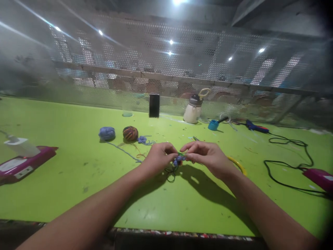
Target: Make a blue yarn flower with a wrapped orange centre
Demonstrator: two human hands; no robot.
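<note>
Between both hands, just above the table, is a small purple-blue crochet piece (178, 160). My left hand (159, 156) pinches its left side between thumb and fingers. My right hand (208, 156) is closed at the other side, its thumb and index fingertip meeting at the piece. A thin green strand or stick (181, 153) shows between the fingertips; I cannot make out which. Dark loose thread (171, 175) hangs below. Left of my hands lie a purple yarn ball (107, 133), a multicoloured yarn ball (130, 133) and a small purple crocheted flower (142, 139).
A phone (154, 106) and a white bottle (193, 113) stand at the back. To the right are a blue tape roll (213, 125), a blue glue gun (257, 127), a black cord (286, 187) and a yellow ring (238, 164). A magenta power strip (31, 165) lies left.
</note>
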